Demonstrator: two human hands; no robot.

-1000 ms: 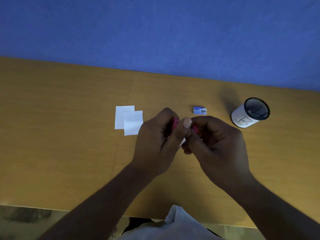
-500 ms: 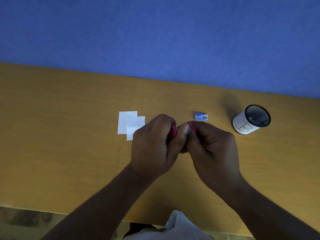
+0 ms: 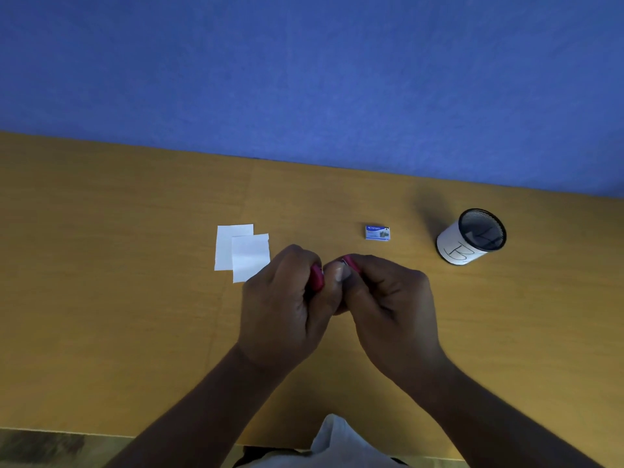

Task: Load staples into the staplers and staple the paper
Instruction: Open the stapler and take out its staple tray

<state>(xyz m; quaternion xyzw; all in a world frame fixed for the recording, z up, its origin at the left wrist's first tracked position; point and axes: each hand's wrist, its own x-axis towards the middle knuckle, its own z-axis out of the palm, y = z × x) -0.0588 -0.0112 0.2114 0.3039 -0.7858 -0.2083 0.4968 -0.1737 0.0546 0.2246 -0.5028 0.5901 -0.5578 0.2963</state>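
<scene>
Gripped a small pink stapler (image 3: 317, 280) in both hands just above the middle of the wooden table (image 3: 101, 315) — curled the left hand (image 3: 287, 298) round one end, clamped the right hand (image 3: 388, 298) on the other, laid the left thumb across the gap between. Appeared to be mid-load; could not make out any staples inside, fingers in the way. Called for a steady left-hand hold, a strip fed straight along the channel, then a firm, square close — no twisting, no pinched skin. Left the blue staple box (image 3: 377, 233) near, just beyond the knuckles, two overlapping paper squares (image 3: 241, 251) just beside the left hand, and a mesh cup (image 3: 472, 238) well apart to the right.
</scene>
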